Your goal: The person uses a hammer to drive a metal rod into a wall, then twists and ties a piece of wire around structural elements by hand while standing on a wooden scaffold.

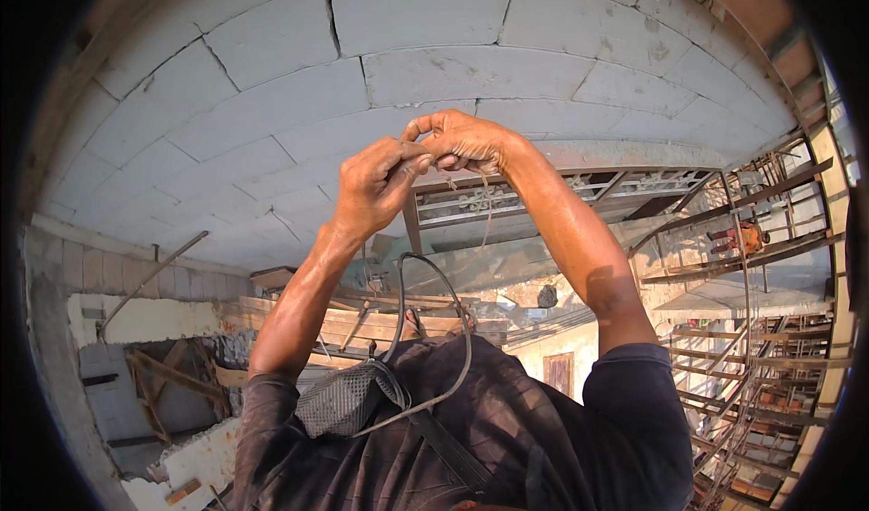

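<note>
My left hand (373, 183) and my right hand (469, 142) are raised together in front of a wall of pale grey blocks (421, 9). Their fingertips meet, closed in a pinch. Between them runs a thin string (490, 210), whose loose length dangles below my right hand. The exact spot where the fingers grip it is partly hidden. Both forearms are bent inward.
Below lie wooden planks (337, 323) with a hammer (357, 323) on them. A metal grille (480, 200) is under the wall. Scaffolding (724, 366) stands at right, with a person in orange (749, 238). A mesh pouch (342, 401) and looped cable (469, 339) hang at my chest.
</note>
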A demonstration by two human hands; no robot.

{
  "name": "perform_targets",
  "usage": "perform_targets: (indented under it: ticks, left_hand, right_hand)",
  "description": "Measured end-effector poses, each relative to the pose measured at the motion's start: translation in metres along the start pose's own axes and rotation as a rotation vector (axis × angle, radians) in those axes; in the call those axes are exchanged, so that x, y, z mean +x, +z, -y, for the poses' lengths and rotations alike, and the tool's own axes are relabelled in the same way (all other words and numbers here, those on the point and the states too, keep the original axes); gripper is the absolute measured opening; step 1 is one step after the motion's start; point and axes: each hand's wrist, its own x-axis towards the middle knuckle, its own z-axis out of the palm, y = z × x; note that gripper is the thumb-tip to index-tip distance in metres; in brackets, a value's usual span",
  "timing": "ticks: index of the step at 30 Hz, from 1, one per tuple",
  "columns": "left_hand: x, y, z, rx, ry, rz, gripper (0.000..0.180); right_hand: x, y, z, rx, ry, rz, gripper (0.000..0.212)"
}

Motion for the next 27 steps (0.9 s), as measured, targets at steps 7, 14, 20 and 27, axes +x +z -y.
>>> perform_targets:
  ticks: [7, 14, 20, 27]
  left_hand:
    - [-0.014, -0.015, 0.022, -0.039, -0.339, -0.043, 0.015]
    - [-0.006, -0.003, 0.005, -0.217, -0.439, -0.131, 0.014]
    - [0.005, -0.003, 0.006, -0.2, -0.365, -0.039, 0.016]
    - [0.016, -0.01, 0.003, -0.4, -0.415, 0.152, 0.015]
  right_hand:
    - [0.001, 0.052, -0.056, 0.308, -0.306, -0.36, 0.027]
    - [-0.022, 0.081, -0.05, -0.978, -0.741, -0.997, 0.032]
    - [-0.01, 0.063, -0.074, -0.527, -0.783, -0.79, 0.033]
    - [-0.026, 0.07, -0.071, 0.527, -0.618, -0.224, 0.039]
